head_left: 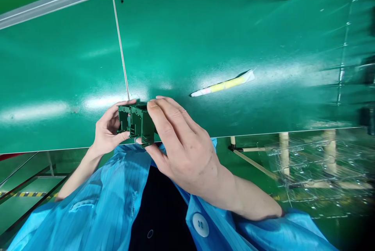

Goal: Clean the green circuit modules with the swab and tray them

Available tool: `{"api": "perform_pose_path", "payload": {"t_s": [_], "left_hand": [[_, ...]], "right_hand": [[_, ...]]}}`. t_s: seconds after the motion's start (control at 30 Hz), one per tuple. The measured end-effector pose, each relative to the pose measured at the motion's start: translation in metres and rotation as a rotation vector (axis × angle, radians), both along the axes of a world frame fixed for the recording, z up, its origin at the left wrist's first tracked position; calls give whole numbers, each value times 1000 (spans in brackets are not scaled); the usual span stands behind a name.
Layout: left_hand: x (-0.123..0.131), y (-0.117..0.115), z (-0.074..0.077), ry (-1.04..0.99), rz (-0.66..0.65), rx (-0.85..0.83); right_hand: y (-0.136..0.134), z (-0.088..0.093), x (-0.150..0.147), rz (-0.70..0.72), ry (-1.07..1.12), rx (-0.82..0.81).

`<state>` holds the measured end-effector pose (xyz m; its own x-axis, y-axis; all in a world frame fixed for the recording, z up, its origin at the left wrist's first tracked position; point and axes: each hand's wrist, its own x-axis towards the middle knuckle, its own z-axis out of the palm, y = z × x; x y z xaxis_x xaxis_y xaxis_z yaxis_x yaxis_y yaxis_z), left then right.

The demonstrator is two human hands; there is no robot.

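The fingers [164,122] of the right hand [190,149] are bent against the right end of a dark green plastic part [147,128], index tip at its upper corner and thumb at its lower edge. From my end I see the left hand [106,131] closed on the opposite end, its thumb low on the part and other fingers along the top and behind, partly hidden from me. So I have the part gripped between both hands, its two open compartments side by side, over the near edge of the green table [205,32]. I can't tell how high it sits. Well apart from the left hand, beyond the right fingers, I see a slim white-and-yellow wrapped stick [225,85] lying on the table.
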<state>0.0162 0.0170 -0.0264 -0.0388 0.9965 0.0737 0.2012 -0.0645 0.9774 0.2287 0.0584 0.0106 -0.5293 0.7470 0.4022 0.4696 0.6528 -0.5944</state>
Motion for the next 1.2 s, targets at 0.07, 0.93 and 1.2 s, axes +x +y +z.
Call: {"api": "perform_pose_path", "payload": {"t_s": [0.07,0.93,1.2], "left_hand": [[0,0,0,14,10,11],[3,-6,62,843,-113,266],[17,-12,81,1028,-145,192]], "right_hand": [[0,-1,-1,1,26,-6],[-7,-83,-11,130,811,-521],[-11,-78,-2,255,760,-620]]}}
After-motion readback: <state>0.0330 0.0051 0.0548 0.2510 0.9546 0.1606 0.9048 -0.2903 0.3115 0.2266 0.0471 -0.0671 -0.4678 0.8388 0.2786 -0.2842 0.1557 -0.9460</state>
